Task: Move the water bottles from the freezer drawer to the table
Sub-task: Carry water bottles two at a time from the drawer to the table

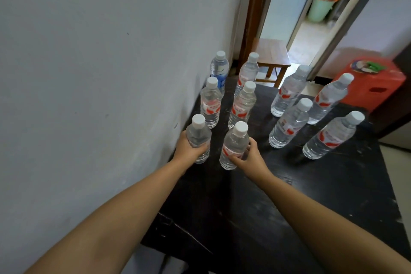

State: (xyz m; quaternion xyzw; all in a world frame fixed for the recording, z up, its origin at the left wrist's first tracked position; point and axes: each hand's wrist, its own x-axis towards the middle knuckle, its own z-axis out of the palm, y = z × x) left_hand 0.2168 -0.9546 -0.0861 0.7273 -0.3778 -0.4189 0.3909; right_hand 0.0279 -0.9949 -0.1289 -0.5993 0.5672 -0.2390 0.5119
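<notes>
The person's left hand (189, 148) grasps one water bottle (198, 138) low on its body, and the right hand (246, 155) wraps another bottle (234, 145) at its label; both stand upright at the near end of two rows on the dark table (289, 196), close to the wall (89, 73). The step appears to be setting them down. Done well, each base should sit flat, just clear of the bottle behind (241, 104), before the fingers let go together.

Wooden stool (272, 51) by wall; red crate (375, 87) (right); green bin (320, 9) beyond.
</notes>
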